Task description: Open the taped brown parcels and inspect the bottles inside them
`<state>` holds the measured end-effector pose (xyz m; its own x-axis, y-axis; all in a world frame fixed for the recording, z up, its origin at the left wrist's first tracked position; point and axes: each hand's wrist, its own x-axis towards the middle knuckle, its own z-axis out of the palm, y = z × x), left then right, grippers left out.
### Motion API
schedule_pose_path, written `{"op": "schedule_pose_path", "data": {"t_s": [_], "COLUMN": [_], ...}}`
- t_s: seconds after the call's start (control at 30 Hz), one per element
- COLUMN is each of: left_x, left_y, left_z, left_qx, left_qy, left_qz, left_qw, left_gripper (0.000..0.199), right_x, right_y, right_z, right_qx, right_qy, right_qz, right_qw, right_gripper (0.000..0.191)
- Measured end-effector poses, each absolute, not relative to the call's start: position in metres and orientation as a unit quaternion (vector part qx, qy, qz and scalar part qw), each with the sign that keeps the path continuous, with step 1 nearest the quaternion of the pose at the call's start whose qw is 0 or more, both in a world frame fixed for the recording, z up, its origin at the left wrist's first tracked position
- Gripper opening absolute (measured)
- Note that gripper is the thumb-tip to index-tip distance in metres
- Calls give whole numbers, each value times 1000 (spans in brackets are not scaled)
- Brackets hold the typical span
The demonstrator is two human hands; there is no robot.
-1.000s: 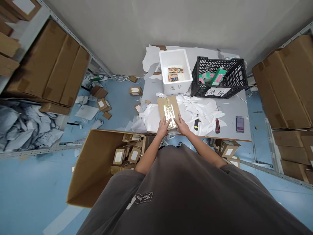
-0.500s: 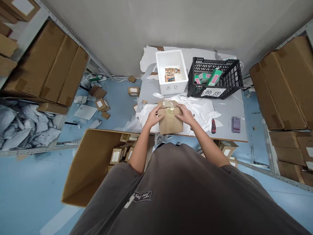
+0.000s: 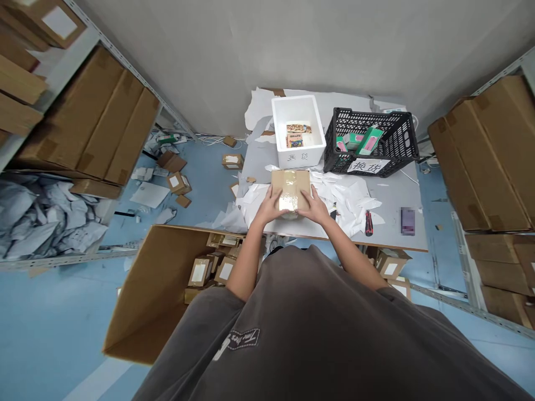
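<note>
A brown cardboard box with a strip of clear shiny tape rests among torn white paper on the table. My left hand grips its left side, and my right hand grips its right side, with the thumbs along the near part. Just behind the box stands a white foam bin holding small snack packets. To the right of the bin, a black plastic crate holds green and pink boxes. A red and black tool lies right of my right hand.
A large open carton with small boxes inside stands at my left. Shelves with big boxes flank both sides. A purple item lies near the table's right end. Small boxes are scattered on the left floor.
The box has been turned in my hands, so a different face with a long tape strip now shows. Both hands have shifted toward its near part. The whole view has shifted slightly.
</note>
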<state>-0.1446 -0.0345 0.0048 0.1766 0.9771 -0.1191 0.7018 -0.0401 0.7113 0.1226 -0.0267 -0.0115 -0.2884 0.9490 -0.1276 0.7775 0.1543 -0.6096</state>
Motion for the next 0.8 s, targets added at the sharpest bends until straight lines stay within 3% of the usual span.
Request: {"op": "schedule_pose_path", "data": {"t_s": [0.07, 0.17, 0.37, 0.5, 0.63, 0.8], "left_x": [-142, -138, -150, -145, -123, -109], "left_y": [-43, -44, -27, 6, 34, 3], "left_z": [0, -3, 21, 28, 9, -23], "left_qx": [698, 699, 700, 659, 614, 631], "left_qy": [591, 589, 592, 639, 665, 644], "left_qz": [191, 202, 263, 295, 311, 264], "left_qw": [356, 351, 299, 265, 291, 342], "left_gripper": [102, 96, 75, 85, 94, 93], "right_x": [124, 123, 132, 130, 116, 115], "right_y": [-33, -30, -7, 26, 54, 40], "right_z": [-17, -22, 4, 16, 0, -24], "right_qx": [-574, -553, -542, -546, -617, -678], "right_qy": [-742, -751, -770, -760, -697, -641], "right_qz": [321, 337, 288, 265, 279, 279], "right_qw": [130, 126, 175, 232, 236, 225], "right_gripper": [106, 113, 91, 83, 92, 96]}}
